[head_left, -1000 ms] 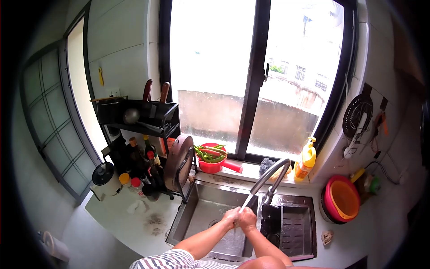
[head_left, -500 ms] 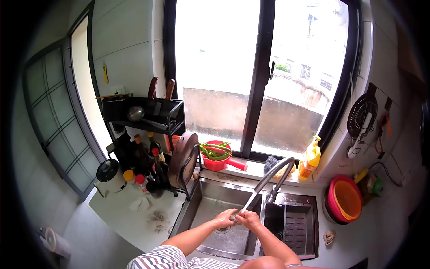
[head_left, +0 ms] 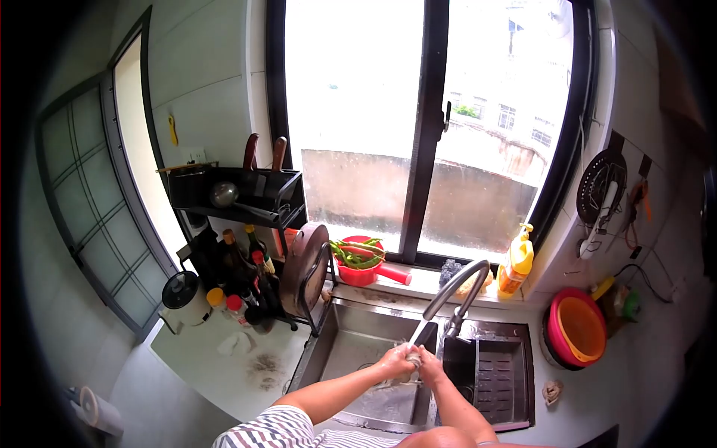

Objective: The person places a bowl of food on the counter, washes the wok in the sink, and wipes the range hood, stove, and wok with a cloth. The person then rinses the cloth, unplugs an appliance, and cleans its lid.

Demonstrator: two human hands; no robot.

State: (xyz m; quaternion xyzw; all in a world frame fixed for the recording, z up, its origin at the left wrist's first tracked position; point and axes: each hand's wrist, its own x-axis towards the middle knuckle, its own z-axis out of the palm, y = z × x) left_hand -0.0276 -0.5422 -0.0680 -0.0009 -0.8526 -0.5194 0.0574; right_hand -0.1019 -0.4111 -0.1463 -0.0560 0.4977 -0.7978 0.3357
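Water runs from the curved faucet [head_left: 455, 290] onto my two hands, which are close together over the left basin of the metal sink [head_left: 351, 336]. My left hand [head_left: 393, 363] has its fingers curled around a small pale object [head_left: 414, 359], too blurred by the water to name. From the right, my right hand [head_left: 430, 366] presses its curled fingers against the same object. The drain lies below, partly hidden by my left hand and the splashing water.
A red colander [head_left: 358, 275] with peppers and a yellow pump bottle [head_left: 517, 261] stand on the sill. Bottles and a rack [head_left: 276, 201] with knives are at the left. Stacked basins [head_left: 576, 328] lean at the right, near a crumpled cloth [head_left: 552, 393].
My hands were clasped, drew slightly apart, and are now back together under the water, a little further right. The small pale object shows more clearly between them.
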